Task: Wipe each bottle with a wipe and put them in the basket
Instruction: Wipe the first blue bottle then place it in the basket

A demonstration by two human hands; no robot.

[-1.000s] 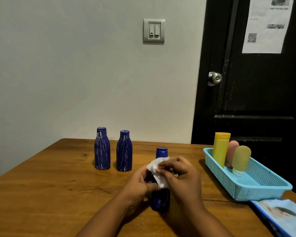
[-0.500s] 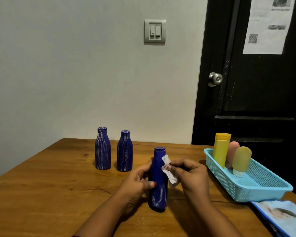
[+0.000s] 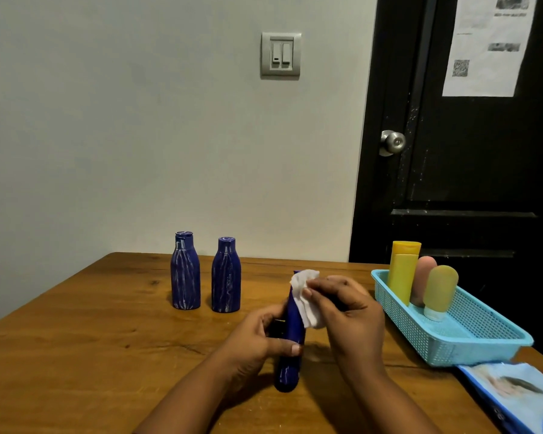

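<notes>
**A:** Three blue bottles total. Any readable labels?

**B:** None legible. Held bottle point(image 3: 290, 349) is dark blue, no label visible, base on the table point(image 3: 76, 339), upright with a slight tilt. Left hand point(image 3: 257, 343) wrapped around its middle. Right hand point(image 3: 348, 311) pinches a white wipe point(image 3: 306, 302) against the neck; cap hidden.

**A:** Surroundings?

**B:** Two white-streaked blue bottles point(image 3: 185, 272) point(image 3: 226, 275) at 11 o'clock, well apart from the hands. Basket point(image 3: 452, 343) at 3 o'clock holds a yellow tube point(image 3: 403, 270), pink tube point(image 3: 422, 283), olive tube point(image 3: 439, 289). Wipes pack point(image 3: 514, 393) at 4 o'clock. Door sheet point(image 3: 486, 42) text is blurred.
</notes>
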